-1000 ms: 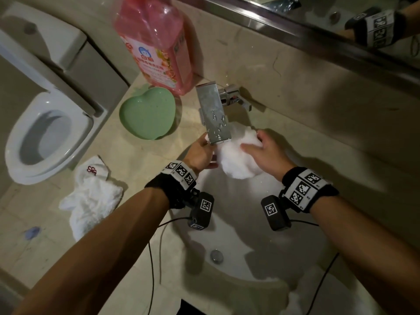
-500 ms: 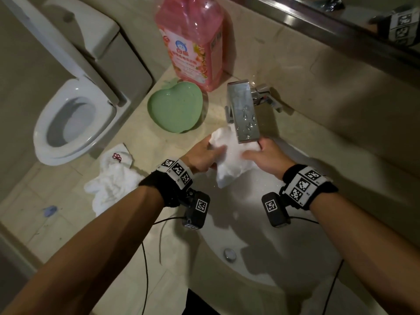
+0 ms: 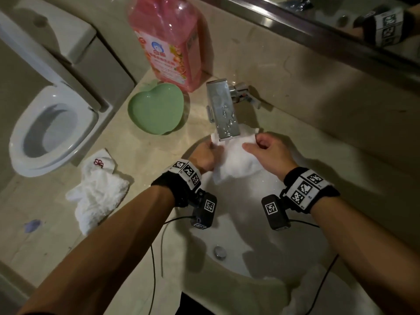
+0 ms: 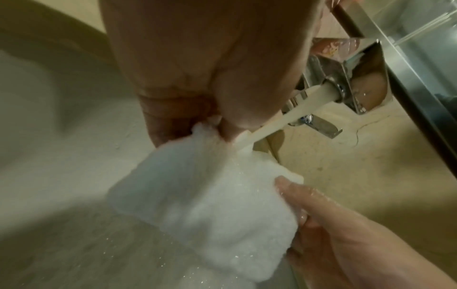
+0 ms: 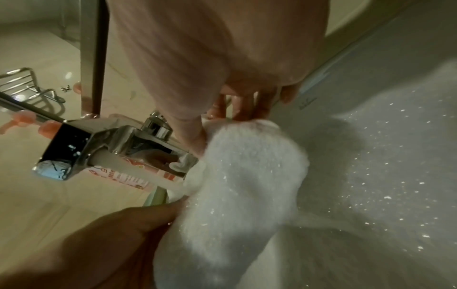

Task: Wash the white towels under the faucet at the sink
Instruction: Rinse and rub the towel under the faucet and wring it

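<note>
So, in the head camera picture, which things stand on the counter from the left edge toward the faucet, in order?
Purple scrap → crumpled white towel → green heart-shaped dish → pink bottle → faucet. The bottle stands behind the dish and partly overlaps it sideways, so their order is by centre.

I see a tall pink plastic detergent bottle (image 3: 169,39) standing just behind a green heart-shaped dish (image 3: 155,109), a white toilet (image 3: 48,130) at left, and perhaps a small purple scrap (image 3: 33,225).
</note>
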